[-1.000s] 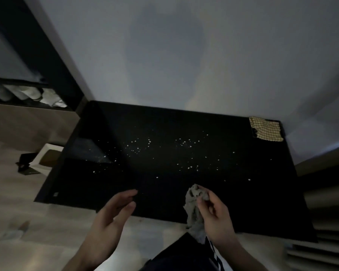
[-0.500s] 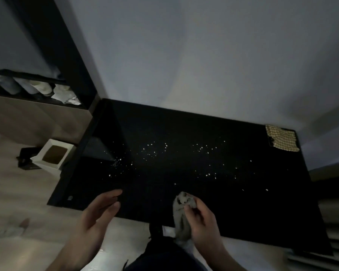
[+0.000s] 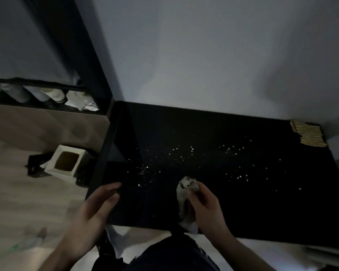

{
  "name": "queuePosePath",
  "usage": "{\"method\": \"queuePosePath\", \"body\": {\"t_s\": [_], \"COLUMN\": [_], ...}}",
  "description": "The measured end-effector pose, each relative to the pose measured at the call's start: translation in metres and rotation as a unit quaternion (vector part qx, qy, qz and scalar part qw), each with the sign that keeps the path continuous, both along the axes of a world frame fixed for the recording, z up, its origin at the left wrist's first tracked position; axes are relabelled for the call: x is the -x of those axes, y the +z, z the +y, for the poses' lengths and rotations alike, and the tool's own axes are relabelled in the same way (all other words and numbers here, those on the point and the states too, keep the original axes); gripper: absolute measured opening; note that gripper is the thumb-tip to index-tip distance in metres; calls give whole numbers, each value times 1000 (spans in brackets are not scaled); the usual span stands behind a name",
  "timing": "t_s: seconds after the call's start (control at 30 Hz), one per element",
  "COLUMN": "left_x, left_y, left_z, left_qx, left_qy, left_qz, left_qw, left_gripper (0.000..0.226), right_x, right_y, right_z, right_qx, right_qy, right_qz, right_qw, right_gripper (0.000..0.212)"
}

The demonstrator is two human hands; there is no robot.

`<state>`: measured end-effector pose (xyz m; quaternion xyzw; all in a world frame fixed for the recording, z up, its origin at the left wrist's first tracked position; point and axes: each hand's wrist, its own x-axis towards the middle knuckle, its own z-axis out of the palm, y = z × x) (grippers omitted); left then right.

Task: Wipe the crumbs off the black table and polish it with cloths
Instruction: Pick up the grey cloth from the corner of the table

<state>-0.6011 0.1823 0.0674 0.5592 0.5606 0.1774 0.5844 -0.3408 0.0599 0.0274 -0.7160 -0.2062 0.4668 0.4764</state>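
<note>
A black table [image 3: 243, 202] stands against the pale wall, sprinkled with white crumbs [image 3: 184, 153] across its middle. My right hand [image 3: 207, 210] grips a crumpled grey cloth [image 3: 186, 194] over the table's front edge; the cloth hangs down past the edge. My left hand [image 3: 94, 214] hovers with straight fingers over the front left corner and holds nothing. A yellow checked cloth [image 3: 309, 133] lies folded at the far right corner.
A white square bin [image 3: 65, 163] with a brown inside stands on the light wooden floor left of the table. Behind it runs a dark shelf [image 3: 47, 98] with white items. A dark post [image 3: 76, 45] rises at the table's far left corner.
The view has swung left, so the table and checked cloth sit further right. Both hands keep their poses; the right hand with the grey cloth has shifted slightly forward over the table.
</note>
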Motion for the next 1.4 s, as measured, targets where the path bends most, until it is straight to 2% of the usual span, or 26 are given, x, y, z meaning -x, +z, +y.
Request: {"method": "queuePosePath", "body": {"t_s": [0.2, 0.4, 0.57, 0.77, 0.97, 1.1, 1.17, 1.23, 1.33, 1.4], "left_x": [93, 179, 209, 231, 265, 279, 281, 276, 259, 254], "left_y": [-21, -38, -43, -55, -79, -122, -156, -202, -279, -343], "left_z": [77, 117, 138, 156, 192, 250, 284, 313, 345, 363], "left_qx": [6, 14, 29, 3, 31, 79, 96, 119, 149, 169], "left_qy": [-98, -160, -177, -149, -157, -172, -188, -211, -244, -250], "left_qz": [-9, 38, 55, 74, 81, 82, 106, 130, 146, 204], "left_qw": [995, 986, 982, 986, 984, 978, 972, 962, 947, 931], "left_gripper": [28, 29, 24, 24, 23, 18, 27, 34, 29, 40], "right_x": [119, 219, 249, 258, 283, 303, 313, 316, 319, 321], "right_y": [-19, -6, -4, -41, -42, -52, -62, -80, -116, -145], "right_z": [17, 39, 46, 71, 111, 144, 164, 186, 215, 231], "right_qx": [41, -13, -14, 22, 0, 23, 31, 50, 60, 63], "right_qy": [-91, -165, -182, -155, -152, -209, -233, -246, -257, -239], "right_qz": [-6, 10, 9, -17, -26, -49, -72, -103, -152, -208], "right_qw": [995, 986, 983, 987, 988, 976, 969, 963, 952, 946], "right_gripper": [23, 20, 19, 15, 19, 23, 25, 27, 29, 36]}}
